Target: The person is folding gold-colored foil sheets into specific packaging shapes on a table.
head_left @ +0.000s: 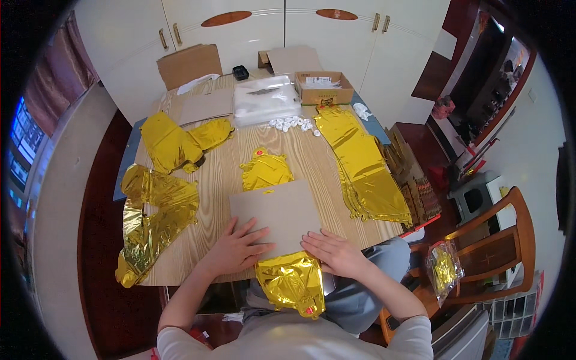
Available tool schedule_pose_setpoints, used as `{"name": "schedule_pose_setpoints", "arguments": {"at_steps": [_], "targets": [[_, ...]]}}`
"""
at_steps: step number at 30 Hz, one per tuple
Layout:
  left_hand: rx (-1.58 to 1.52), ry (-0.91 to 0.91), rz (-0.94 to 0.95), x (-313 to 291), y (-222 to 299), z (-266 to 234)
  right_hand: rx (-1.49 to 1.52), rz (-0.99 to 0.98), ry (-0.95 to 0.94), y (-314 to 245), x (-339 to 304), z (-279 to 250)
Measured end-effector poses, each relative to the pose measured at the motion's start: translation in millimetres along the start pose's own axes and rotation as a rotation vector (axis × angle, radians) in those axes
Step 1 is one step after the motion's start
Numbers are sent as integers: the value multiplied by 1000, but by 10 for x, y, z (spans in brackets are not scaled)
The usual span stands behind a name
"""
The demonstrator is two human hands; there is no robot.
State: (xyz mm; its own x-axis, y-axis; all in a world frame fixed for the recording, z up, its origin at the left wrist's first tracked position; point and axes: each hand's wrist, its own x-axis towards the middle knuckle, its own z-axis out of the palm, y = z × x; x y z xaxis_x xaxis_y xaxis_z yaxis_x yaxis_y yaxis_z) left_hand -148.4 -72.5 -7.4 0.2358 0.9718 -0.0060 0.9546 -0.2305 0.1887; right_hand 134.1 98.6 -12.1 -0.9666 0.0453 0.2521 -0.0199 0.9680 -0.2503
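A greyish-brown cardboard sheet [276, 210] lies on top of a flat gold foil balloon [267, 172], near the front edge of the wooden table. The balloon shows beyond the sheet's far edge, and its crinkled near end hangs over the table edge toward my lap. My left hand [243, 246] rests on the sheet's lower left part with its fingers spread. At the lower right edge my right hand [337, 252] lies with fingers stretched out over the cardboard. The part of the balloon beneath the sheet is hidden.
More gold foil balloons lie at left [165, 144], near left [159, 210] and right [366, 168]. Small white rolls [291, 123], a stack of clear plastic bags [267, 99] and an open carton [327, 95] sit farther back. A wooden chair [492, 240] bears a bagged gold item.
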Motion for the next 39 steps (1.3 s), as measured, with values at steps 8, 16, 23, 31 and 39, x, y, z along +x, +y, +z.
{"name": "schedule_pose_setpoints", "arguments": {"at_steps": [8, 16, 23, 31, 39], "targets": [[48, 66, 20, -9, 23, -16, -22, 76, 37, 2, 12, 48], [-12, 103, 77, -323, 361, -238, -44, 83, 19, -9, 4, 21], [73, 192, 0, -343, 455, -45, -31, 86, -15, -18, 28, -29], [14, 187, -14, -307, 453, -60, -37, 82, 13, -9, 7, 5], [28, 276, -18, -282, 483, -31, -38, 95, 31, -22, 28, 3]]}}
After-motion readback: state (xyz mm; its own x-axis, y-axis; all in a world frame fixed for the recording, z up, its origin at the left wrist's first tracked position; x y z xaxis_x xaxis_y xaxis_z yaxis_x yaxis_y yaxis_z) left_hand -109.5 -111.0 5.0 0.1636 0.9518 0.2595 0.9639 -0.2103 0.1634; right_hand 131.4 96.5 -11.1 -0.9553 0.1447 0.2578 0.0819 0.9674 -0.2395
